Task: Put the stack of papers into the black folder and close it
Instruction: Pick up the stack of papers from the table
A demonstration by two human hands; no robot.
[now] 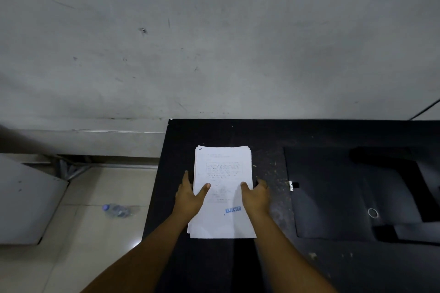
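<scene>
black desk [214, 133] against grey wall. your left hand [189, 195] and right hand [256, 196] grip the paper stack [222, 166] by its sides, thumbs on top. black folder [328, 192] lies to the right.

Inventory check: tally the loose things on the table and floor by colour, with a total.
White: 1, the stack of papers on the table
Black: 1, the folder on the table
Clear: 1, the plastic bottle on the floor
Total: 3
</scene>
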